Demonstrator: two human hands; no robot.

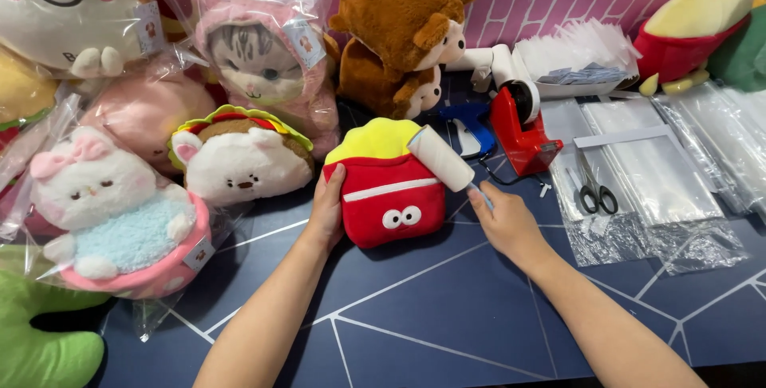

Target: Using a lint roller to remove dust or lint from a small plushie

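A red and yellow plush toy shaped like a box of fries lies on the dark blue table in the middle. My left hand grips its left edge, thumb on the red front. My right hand holds the thin handle of a white lint roller, whose roll rests on the toy's upper right corner.
Bagged plush toys crowd the left: a white cat in a pink bowl, a burger-shaped one, a pink-hooded cat. A brown monkey plush sits behind. A red tape dispenser, scissors and clear bags lie right.
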